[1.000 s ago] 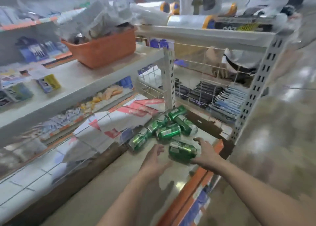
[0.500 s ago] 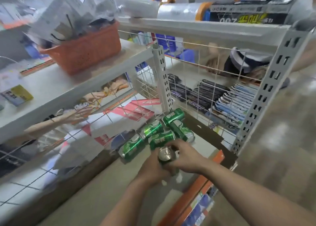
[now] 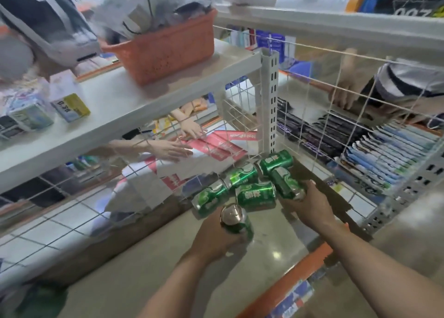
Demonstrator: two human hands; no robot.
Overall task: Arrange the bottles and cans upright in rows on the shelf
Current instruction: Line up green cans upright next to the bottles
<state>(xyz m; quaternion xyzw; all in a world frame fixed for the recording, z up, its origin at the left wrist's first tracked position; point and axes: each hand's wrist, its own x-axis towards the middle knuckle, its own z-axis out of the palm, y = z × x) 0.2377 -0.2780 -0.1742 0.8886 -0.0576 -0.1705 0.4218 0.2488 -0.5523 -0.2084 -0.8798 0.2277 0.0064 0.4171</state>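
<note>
Upright can (image 3: 236,224) gripped in left hand (image 3: 213,243) | lying can (image 3: 286,183) gripped in right hand (image 3: 310,206)

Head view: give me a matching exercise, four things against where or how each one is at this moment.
Things:
1. left hand
2. right hand
3. basket
4. rearmost can

States:
A. stands on the upper shelf
B. lies on its side beside the post
C. holds the upright can
D. grips a lying can

Pairs: 1-C; 2-D; 3-A; 4-B
</note>
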